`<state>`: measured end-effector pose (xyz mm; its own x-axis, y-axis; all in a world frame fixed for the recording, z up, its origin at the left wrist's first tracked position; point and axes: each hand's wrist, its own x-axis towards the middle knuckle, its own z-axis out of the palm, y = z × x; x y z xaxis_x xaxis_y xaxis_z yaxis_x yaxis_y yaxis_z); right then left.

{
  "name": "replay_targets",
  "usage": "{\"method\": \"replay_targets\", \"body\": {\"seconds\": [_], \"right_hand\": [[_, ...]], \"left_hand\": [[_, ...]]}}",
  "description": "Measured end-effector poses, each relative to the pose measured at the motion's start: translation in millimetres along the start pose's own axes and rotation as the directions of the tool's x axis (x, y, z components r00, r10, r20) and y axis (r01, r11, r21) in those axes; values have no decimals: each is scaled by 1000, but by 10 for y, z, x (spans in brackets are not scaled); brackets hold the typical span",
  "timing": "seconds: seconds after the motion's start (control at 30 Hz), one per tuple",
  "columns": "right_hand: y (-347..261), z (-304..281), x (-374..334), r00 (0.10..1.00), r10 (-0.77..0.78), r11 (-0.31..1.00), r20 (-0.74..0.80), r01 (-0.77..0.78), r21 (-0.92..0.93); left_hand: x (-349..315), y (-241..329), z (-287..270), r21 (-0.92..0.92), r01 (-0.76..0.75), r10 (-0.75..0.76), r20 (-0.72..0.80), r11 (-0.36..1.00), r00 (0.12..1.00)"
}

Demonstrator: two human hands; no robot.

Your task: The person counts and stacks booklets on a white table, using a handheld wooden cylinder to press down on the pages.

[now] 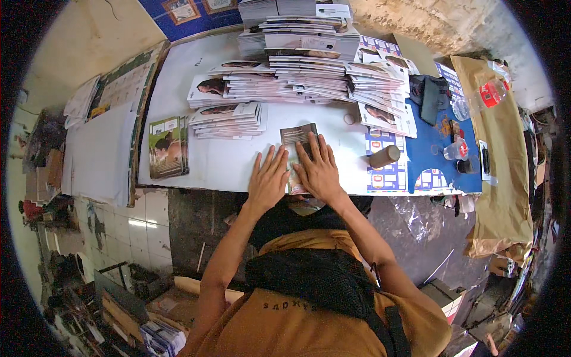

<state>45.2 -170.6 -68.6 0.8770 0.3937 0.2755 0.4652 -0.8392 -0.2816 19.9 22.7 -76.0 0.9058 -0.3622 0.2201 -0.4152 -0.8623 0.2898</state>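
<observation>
A dark brown printed leaflet [291,135] lies on the white tabletop [220,157] in front of me, with a lighter lower part showing between my hands. My right hand [319,169] rests flat over its right side, fingers stretched out and spread. My left hand [269,177] lies flat along its left edge, fingers also extended. Part of the leaflet is hidden under the right hand. To the left sits a small pile of green and brown leaflets [166,149]. Just beyond my hands is a stack of folded white leaflets [229,119]. A brown cylinder [385,156] lies to the right.
Tall piles of folded leaflets [309,74] fill the back of the table. On the blue surface [422,157] at right are a black pouch [437,89], a phone [429,110] and plastic cups [457,150]. A red-labelled bottle [493,93] lies near brown paper [499,178].
</observation>
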Motion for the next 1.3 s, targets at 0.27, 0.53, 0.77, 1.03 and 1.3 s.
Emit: {"method": "replay_targets", "body": {"seconds": [0.27,0.53,0.77,1.03,1.3], "right_hand": [[-29,30,21,1000,11,1000,-2,-11,-10],[-17,57,6,1000,5,1000,-14,-5,-22],[-46,0,29,1000,16,999,-2,-16,-28],[-32,-178,-5,998,29,973,51,-40,226],[642,-818,-598,621,515,857,-591,-361,368]], "left_hand": [[6,-2,0,14,6,-7,17,1000,1000],[2,23,-27,20,-1,0,25,1000,1000],[28,41,-63,17,-9,9,20,1000,1000],[16,64,-106,-23,32,-30,99,999,995],[29,65,-90,1,4,-4,33,1000,999]]}}
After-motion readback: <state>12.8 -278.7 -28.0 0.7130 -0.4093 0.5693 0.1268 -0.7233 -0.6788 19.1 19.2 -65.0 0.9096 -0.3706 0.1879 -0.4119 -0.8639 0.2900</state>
